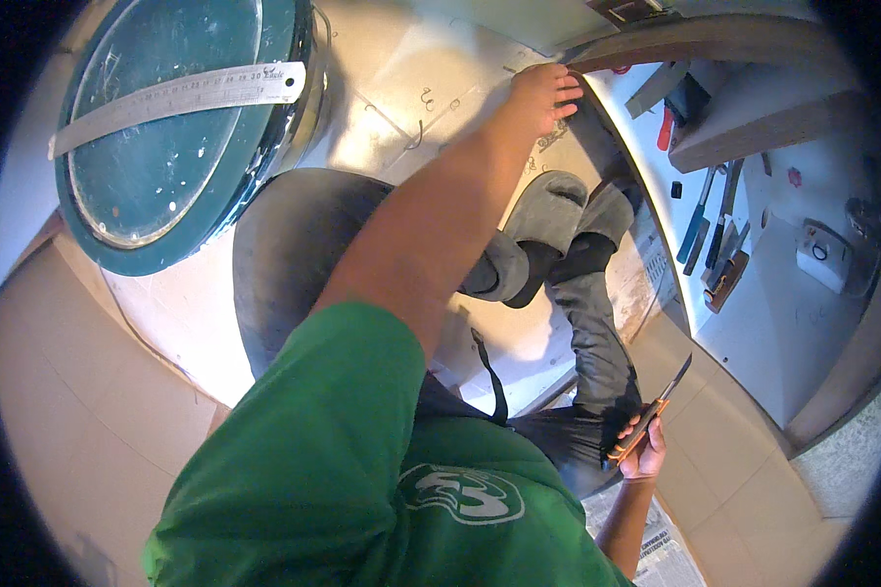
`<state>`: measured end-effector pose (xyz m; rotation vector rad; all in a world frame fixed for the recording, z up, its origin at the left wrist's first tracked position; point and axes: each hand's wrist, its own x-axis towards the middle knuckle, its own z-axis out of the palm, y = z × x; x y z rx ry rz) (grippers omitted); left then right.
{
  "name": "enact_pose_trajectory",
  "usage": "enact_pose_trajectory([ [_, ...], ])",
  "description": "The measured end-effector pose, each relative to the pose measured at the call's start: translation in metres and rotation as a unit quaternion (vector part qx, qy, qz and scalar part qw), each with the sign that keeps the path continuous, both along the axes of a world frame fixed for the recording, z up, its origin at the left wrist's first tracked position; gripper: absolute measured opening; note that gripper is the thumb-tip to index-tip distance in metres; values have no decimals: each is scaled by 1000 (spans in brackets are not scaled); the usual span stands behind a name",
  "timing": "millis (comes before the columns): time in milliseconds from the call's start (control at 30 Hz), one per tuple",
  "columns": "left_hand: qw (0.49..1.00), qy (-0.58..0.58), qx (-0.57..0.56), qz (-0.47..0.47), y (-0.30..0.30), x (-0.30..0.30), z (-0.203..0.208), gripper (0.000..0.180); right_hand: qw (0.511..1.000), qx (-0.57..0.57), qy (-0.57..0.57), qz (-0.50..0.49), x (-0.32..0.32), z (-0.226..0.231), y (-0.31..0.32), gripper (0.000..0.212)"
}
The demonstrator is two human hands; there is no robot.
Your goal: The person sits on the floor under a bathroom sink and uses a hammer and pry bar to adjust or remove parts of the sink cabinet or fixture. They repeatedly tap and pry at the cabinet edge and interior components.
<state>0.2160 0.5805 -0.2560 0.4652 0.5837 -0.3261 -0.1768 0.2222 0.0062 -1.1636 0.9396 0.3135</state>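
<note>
My left hand (pixel 550 96) reaches forward to the brown edge at the near corner of a white-topped surface (pixel 754 362). Its fingers are stretched out and a little apart, with nothing seen in them; whether they press on the edge I cannot tell. Beside my right knee, my right hand (pixel 646 453) is closed round a utility knife (pixel 639 432) with an orange and dark handle. The knife's thin blade is out and points up and away from me. Curled dark shavings (pixel 427 98) lie scattered on the tiled floor near my left forearm.
A steel ruler (pixel 181 96) lies across a dark green bucket lid (pixel 157 196) at the left. On the white surface are blue-handled tools (pixel 697 227), a brown-handled tool (pixel 726 282), a red-handled tool (pixel 666 127) and a wooden block (pixel 754 127). Newspaper (pixel 668 553) lies by my right forearm.
</note>
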Motion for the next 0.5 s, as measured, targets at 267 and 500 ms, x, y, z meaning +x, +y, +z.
enact_pose_trajectory([
  [267, 999, 0, -23, 43, -2, -4, 8, 35, 1000, -6, 18, -7, 1, 1, 0, 41],
  [500, 997, 3, -31, 64, -7, -7, 3, 35, 1000, -14, 16, 10, 6, 3, 6, 41],
])
